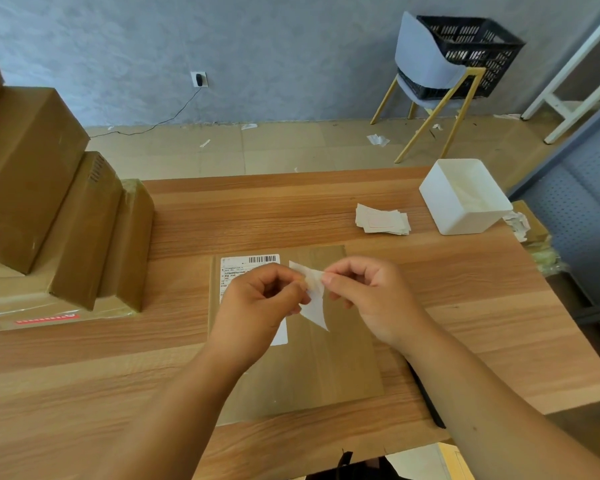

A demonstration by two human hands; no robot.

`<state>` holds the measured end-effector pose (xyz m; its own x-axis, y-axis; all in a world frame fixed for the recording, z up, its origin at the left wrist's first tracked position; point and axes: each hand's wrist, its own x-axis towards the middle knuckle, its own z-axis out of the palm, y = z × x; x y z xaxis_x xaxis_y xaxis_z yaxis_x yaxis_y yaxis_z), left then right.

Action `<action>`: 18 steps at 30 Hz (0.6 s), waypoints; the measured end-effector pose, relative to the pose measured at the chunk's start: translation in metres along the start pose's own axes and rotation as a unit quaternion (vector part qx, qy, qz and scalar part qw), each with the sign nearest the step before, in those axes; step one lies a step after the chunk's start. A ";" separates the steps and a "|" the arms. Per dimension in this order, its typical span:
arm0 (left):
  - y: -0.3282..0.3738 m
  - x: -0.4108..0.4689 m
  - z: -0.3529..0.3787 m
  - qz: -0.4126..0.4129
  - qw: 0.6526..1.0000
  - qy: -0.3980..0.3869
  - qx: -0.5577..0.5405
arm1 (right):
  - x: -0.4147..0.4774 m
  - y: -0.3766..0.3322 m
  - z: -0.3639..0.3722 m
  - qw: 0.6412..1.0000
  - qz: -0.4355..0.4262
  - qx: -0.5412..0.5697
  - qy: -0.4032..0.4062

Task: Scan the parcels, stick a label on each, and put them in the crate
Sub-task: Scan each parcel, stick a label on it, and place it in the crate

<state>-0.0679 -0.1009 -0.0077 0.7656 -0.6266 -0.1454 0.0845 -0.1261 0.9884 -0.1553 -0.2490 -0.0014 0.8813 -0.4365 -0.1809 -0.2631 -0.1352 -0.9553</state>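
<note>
Head view is showing both hands working over a flat cardboard parcel [309,368] that is lying on the table [84,375] near its front edge. The left hand [260,299] and the right hand [368,299] are each pinching the same small white label [314,303] between thumb and fingertips, holding it just above the parcel's top. They seem to be peeling it from its backing, though how far that has got I cannot tell. A printed barcode sheet [246,263] is sitting at the parcel's upper left, partly hidden behind the left hand. The crate [475,46] is waiting on a chair [426,64] across the floor, well apart from the table.

The label is curling and twisting between the two pinches — that is the likely trouble. Its sticky face could be folding onto itself or clinging to a fingertip, and pulling the hands apart too sharply could be tearing it. Pressed down crooked, it could be creasing or covering the barcode sheet just beside it.
</note>
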 end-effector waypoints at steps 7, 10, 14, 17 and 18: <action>-0.008 0.014 0.015 -0.093 0.992 0.046 -0.076 | -0.001 0.016 -0.028 0.976 0.107 0.122 0.144; -0.011 0.022 0.026 -0.114 0.989 0.062 -0.071 | -0.004 0.028 -0.049 0.954 0.142 0.139 0.225; -0.014 0.040 0.043 -0.126 0.988 0.076 -0.049 | -0.007 0.047 -0.085 0.929 0.170 0.128 0.304; -0.013 0.056 0.063 -0.126 0.990 0.067 -0.021 | -0.007 0.062 -0.117 0.912 0.184 0.112 0.349; -0.012 0.061 0.071 -0.128 0.990 0.066 -0.012 | -0.007 0.067 -0.128 0.906 0.185 0.109 0.364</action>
<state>-0.0673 -0.1924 -0.0315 0.7938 -0.4703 -0.3856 0.3002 -0.2485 0.9209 -0.2291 -0.3691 -0.0339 0.2354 -0.8983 -0.3710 -0.3333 0.2840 -0.8990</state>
